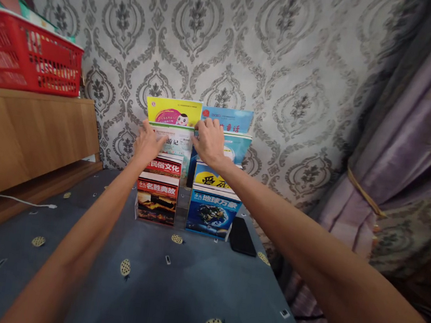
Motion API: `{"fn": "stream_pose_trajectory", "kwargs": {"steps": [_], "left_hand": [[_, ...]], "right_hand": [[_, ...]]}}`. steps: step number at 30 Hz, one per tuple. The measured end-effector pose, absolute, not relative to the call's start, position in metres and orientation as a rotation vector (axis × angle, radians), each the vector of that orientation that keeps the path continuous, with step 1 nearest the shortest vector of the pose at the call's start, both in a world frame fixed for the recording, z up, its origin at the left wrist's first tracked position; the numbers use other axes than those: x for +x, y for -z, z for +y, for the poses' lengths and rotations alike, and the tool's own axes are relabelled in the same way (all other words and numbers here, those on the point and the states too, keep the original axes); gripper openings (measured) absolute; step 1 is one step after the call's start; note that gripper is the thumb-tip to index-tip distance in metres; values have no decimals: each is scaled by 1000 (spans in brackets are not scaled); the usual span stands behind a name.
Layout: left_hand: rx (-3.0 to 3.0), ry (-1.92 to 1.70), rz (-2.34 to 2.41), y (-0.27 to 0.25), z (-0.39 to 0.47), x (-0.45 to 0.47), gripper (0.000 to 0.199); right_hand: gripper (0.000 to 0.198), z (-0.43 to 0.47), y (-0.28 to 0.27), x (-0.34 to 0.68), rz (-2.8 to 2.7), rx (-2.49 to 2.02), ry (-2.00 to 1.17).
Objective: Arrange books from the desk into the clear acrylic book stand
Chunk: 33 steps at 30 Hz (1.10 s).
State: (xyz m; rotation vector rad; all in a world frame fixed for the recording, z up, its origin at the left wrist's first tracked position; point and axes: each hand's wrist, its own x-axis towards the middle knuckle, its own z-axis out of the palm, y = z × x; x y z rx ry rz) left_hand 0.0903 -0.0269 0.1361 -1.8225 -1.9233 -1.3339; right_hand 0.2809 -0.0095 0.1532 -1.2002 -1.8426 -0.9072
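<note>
Both my hands up in the tiered stand of books, working at the white one in the third row.

Nearest is the blue cloth-covered table [193, 279] with a black phone [243, 236] beside the stand. Beyond it, my left hand [147, 145] grips the left edge of the white book [174, 143] and my right hand [209, 142] rests on its top right corner, fingers curled over. I judge I'm seating or lifting it; next needs an even pull. Behind stands the yellow book [173, 111].
</note>
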Motion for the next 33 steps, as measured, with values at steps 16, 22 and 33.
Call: {"fn": "stream_pose_trajectory", "kwargs": {"steps": [16,22,33], "left_hand": [[-1832,1184,-1929,-136,-31,92,74],[-1839,1203,-1921,-135,-27,90,70],[-1841,1214,-1894,-133,-25,91,71]], "right_hand": [[21,-10,-153,279,-1849,-1198,867],[23,-13,-154,274,-1825,-1251,850],[22,-10,-154,275,-1830,-1163,820]]}}
